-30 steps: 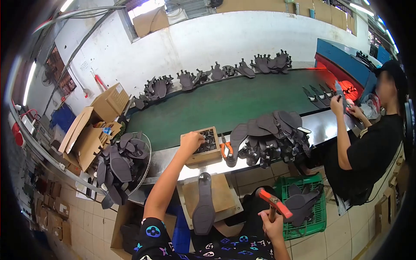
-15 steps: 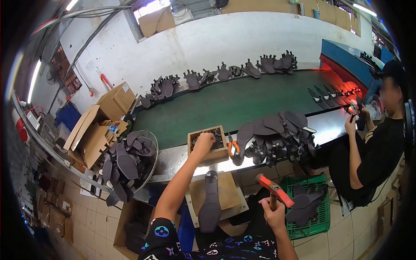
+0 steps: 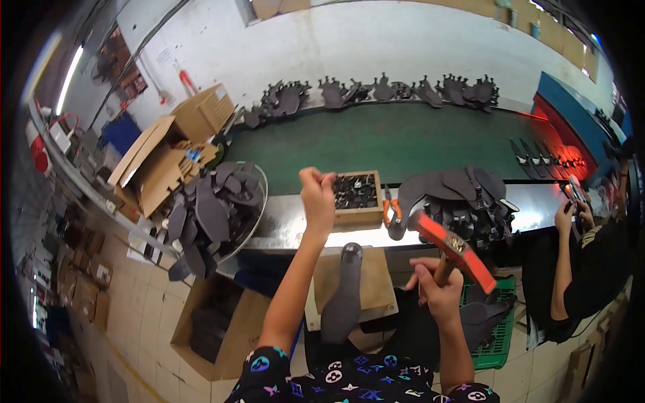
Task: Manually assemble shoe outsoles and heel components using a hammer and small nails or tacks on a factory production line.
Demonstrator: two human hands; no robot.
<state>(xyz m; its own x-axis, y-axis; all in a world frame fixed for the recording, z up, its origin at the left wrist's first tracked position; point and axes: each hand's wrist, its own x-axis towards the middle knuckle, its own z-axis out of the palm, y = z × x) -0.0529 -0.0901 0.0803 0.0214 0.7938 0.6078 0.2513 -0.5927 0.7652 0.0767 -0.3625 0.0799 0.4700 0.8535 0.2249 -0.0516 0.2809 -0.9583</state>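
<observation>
My left hand (image 3: pixel 317 191) is raised just left of a wooden box (image 3: pixel 358 217) with small dark parts (image 3: pixel 356 190) inside. Its fingers are pinched together; what lies between them, if anything, is too small to make out. My right hand (image 3: pixel 438 292) grips the wooden handle of a hammer (image 3: pixel 457 252) with a red-orange head, held up above my lap. Between my arms, a dark shoe sole (image 3: pixel 342 302) rests on a board-topped stand (image 3: pixel 376 282), with a small shiny piece at its far end. Neither hand touches the sole.
Orange-handled pliers (image 3: pixel 392 211) lie beside the box, next to a pile of soles (image 3: pixel 450 191). At left stand a basket of soles (image 3: pixel 213 208) and cardboard boxes (image 3: pixel 201 111). A green conveyor belt (image 3: pixel 403 138) runs behind. A co-worker (image 3: pixel 591 269) sits at right, near a green crate (image 3: pixel 500 342).
My left hand has come up out of the box and moved to its left. The hammer in my right hand is raised nearer. The whole view has shifted.
</observation>
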